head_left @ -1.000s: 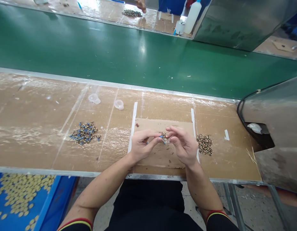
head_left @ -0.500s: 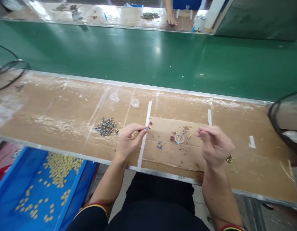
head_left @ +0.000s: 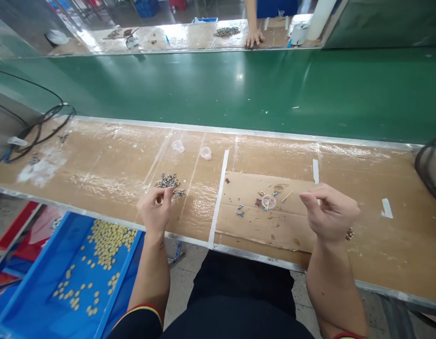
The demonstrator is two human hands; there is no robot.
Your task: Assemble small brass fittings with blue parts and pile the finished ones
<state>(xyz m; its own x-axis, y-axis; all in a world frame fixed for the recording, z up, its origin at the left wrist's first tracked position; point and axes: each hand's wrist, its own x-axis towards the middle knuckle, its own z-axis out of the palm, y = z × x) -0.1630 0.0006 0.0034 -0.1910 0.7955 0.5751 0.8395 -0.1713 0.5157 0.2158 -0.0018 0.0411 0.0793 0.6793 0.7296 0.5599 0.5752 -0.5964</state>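
My left hand (head_left: 156,209) is closed in a pinch at the near side of a pile of small blue and gold pieces (head_left: 168,181); what it holds, if anything, is hidden. My right hand (head_left: 330,212) is raised beyond the right part of a cardboard sheet (head_left: 253,230), thumb and fingertips pressed together, with any held item too small to make out. On the cardboard lie a small clear cup (head_left: 269,202), a thin wooden stick (head_left: 287,196), dark red bits (head_left: 258,202) and a few blue pieces (head_left: 240,214).
Two translucent cups (head_left: 205,153) lie behind the pile. A blue tray (head_left: 37,287) with yellow discs is at the lower left. Black cables (head_left: 39,134) lie at the left. Beyond the green belt (head_left: 203,89), another person's hand (head_left: 254,37) rests on the far table.
My left hand has moved left, from the cardboard's edge to the pile. The blue and gold piece it pinched before no longer shows. The camera view has shifted; my right hand stays raised and pinched.
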